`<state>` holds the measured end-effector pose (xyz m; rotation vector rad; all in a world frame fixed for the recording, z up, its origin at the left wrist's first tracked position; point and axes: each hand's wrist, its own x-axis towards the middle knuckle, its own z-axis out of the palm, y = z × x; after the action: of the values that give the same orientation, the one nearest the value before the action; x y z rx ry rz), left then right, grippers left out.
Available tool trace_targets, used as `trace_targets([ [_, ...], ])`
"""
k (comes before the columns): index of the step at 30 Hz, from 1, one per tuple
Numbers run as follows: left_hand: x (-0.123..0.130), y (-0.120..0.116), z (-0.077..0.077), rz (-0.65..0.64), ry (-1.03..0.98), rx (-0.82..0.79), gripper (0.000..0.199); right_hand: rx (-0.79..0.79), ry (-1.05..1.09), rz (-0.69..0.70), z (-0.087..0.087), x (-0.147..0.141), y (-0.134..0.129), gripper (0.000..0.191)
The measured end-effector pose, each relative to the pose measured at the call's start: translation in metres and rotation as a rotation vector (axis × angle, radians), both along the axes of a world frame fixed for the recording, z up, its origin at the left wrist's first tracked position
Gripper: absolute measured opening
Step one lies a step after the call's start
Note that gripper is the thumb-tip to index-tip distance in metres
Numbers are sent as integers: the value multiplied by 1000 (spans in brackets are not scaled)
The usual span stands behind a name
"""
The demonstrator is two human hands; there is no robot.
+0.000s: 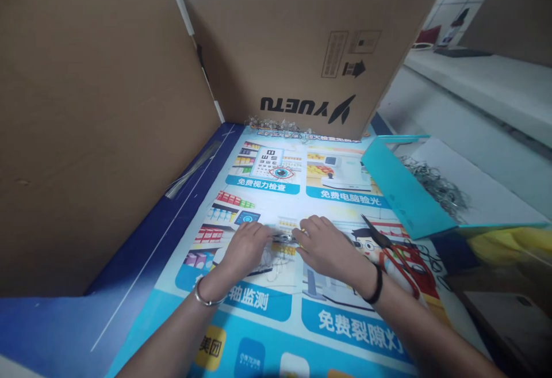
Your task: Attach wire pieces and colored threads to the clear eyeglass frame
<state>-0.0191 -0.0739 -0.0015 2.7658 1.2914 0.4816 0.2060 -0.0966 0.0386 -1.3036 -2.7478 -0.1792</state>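
Note:
My left hand and my right hand are close together over the printed sheet, fingers pinched. Between their fingertips is a small silvery metal piece, partly hidden by the fingers; its exact kind I cannot make out. A bit of yellow shows at the right fingertips. Just below the hands, a loose bunch of thin clear or silvery strands lies on the sheet. To the right of my right hand lie scissors with red-orange handles and dark blades, apart from it.
Cardboard panels stand at the back and left. At right, a turquoise box holds a tangle of thin wire pieces. More small silvery bits lie along the back panel. Dark loops lie near the scissors; a phone-like object is at lower right.

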Motion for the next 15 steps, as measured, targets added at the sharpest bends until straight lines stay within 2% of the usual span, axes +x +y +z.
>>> trace_targets([
  [8, 0, 0, 3, -5, -41, 52, 17, 99, 7, 41, -3, 0, -1, 18],
  [15, -3, 2, 4, -76, -98, 123, 18, 100, 40, 42, -4, 4, -2, 22],
])
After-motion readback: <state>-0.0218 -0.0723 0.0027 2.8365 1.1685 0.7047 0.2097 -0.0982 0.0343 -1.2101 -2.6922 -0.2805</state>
